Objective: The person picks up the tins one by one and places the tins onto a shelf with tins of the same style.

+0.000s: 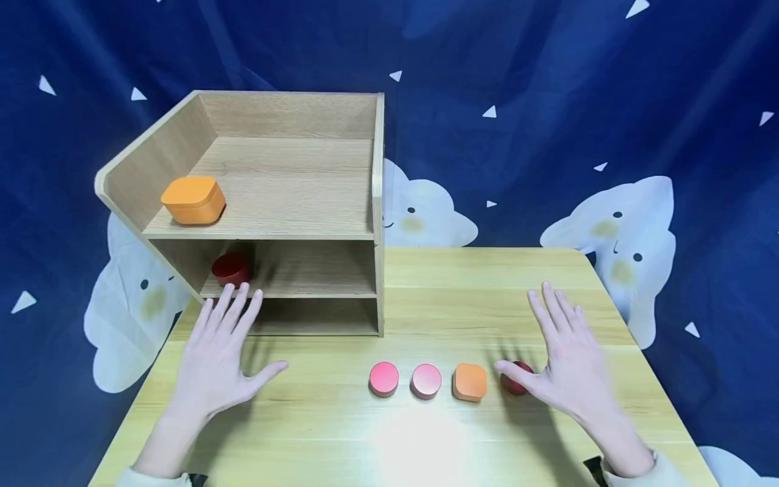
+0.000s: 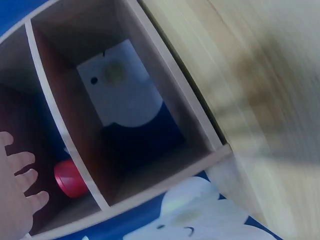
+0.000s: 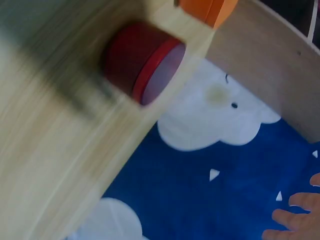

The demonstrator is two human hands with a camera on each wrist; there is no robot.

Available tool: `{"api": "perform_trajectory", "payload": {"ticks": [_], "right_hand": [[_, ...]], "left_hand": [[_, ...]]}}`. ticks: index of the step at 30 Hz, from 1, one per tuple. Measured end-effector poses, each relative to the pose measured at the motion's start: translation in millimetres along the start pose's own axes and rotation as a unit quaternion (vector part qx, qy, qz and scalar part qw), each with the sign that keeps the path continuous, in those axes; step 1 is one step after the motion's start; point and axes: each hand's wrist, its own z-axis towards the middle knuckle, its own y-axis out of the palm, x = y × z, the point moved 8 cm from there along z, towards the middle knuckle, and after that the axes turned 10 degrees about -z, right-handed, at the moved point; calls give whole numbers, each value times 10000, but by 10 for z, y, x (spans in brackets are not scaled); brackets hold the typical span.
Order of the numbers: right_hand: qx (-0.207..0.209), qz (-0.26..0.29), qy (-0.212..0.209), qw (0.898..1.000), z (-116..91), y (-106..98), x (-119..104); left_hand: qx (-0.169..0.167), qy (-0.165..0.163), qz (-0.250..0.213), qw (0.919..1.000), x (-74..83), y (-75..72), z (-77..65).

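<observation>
My left hand point(image 1: 219, 362) is spread with straight fingers in front of the wooden shelf's left side, holding nothing. Just beyond its fingertips, a dark red round box point(image 1: 230, 268) sits in the middle compartment; in the left wrist view this red box point(image 2: 71, 178) lies near the fingers. My right hand point(image 1: 575, 368), also spread and holding nothing, hovers over the table's right part. Its thumb partly covers another dark red round box point(image 1: 518, 379), which appears uncovered as a red cylinder point(image 3: 140, 62) in the right wrist view. Whether the thumb touches it, I cannot tell.
Left of the right hand, an orange squarish box point(image 1: 469, 382) and two pink round boxes point(image 1: 384, 379) stand in a row. A larger orange box point(image 1: 193, 201) rests on top of the wooden shelf point(image 1: 292, 182) at its left. Behind hangs a blue cloth point(image 1: 517, 81).
</observation>
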Motion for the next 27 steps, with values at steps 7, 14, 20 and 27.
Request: {"api": "perform_trajectory", "payload": {"ticks": [7,14,20,27], "right_hand": [[-149,838,136,9963,73,131,-234],[245,1928,-18,9809,180,202,-473],[365,2530,-13,9668,286,268,-637],[545,3660,4,9290,466,331,-835]], "left_hand": [[819,-40,-540,9952,-175,-199,-93],[763,-1006,-993,9870,-481,-268,-237],[1108,-1389,-1576,9714,-717,-328,-355],[1944,-1375,-2065,9490,-923,-424,-427]]}}
